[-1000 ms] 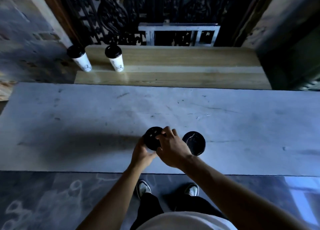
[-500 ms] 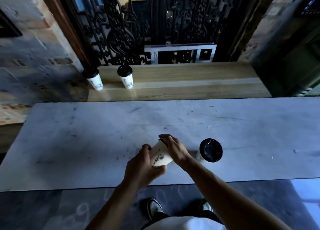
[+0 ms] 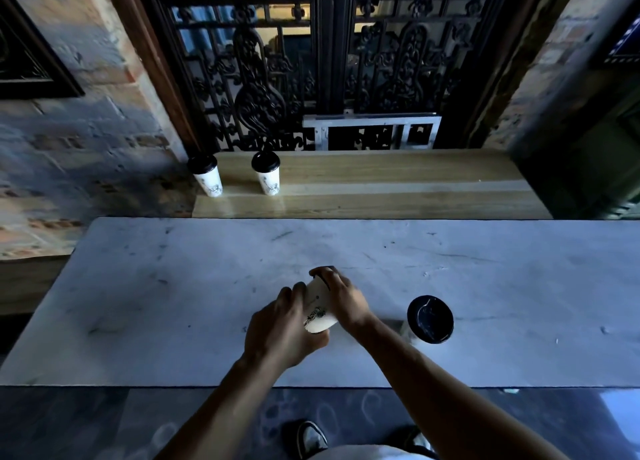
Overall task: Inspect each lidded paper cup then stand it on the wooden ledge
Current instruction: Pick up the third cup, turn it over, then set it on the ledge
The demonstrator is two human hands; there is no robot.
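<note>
A white paper cup (image 3: 318, 309) with a black lid and a dark print is held tilted, lid end away from me, above the pale marble table (image 3: 173, 286). My left hand (image 3: 280, 331) wraps its base end and my right hand (image 3: 341, 298) grips the lid end. Another lidded cup (image 3: 429, 318) stands upright on the marble just right of my right forearm. Two more lidded cups stand on the wooden ledge (image 3: 398, 185): one (image 3: 207, 175) at its far left corner, the other (image 3: 267, 177) a little to its right.
Behind the ledge rises a black ornate iron grille (image 3: 311, 78) with a white metal frame (image 3: 370, 130) at its foot. Brick walls flank both sides. The ledge's middle and right are bare wood. My shoes show on the dark floor (image 3: 104, 425) below the table's near edge.
The cup went from upright on the table, both hands at its lid, to lifted and tipped on its side. My head has tilted up, showing more of the grille.
</note>
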